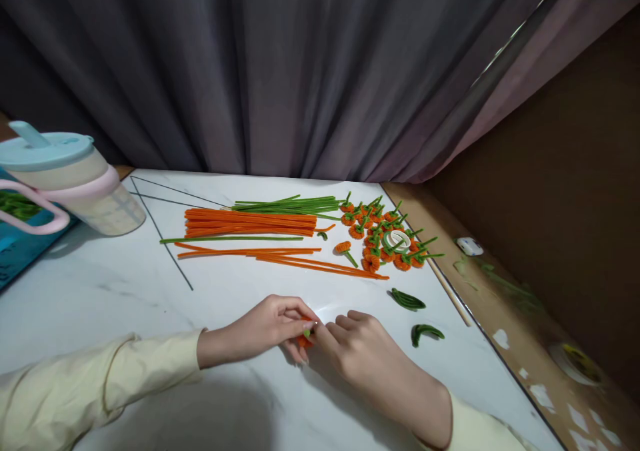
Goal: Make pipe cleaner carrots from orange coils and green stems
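Left hand: the left hand (267, 328) is pinching a small orange-and-green pipe-cleaner piece (305, 338) between thumb and fingers (300, 319), near the front edge of the surface (125, 284).
Right hand: the right hand (363, 354) is meeting the left over the same piece, its fingers curled in and gripping it from the other side.
Piece in hand: mostly hidden by both hands; only an orange coil and a green tip are showing, so its exact shape cannot be told.
Supplies: orange pipe cleaners (250, 223) and green pipe cleaners (290, 205) are lying toward the back edge, well apart from the hands.
Finished pieces: a cluster of orange blossoms with green stems (383, 234) is sitting near the back right corner.
Doing it well: probably keeping the coil pinched tight while the other fingers are turning the green end, so it is not unwinding.
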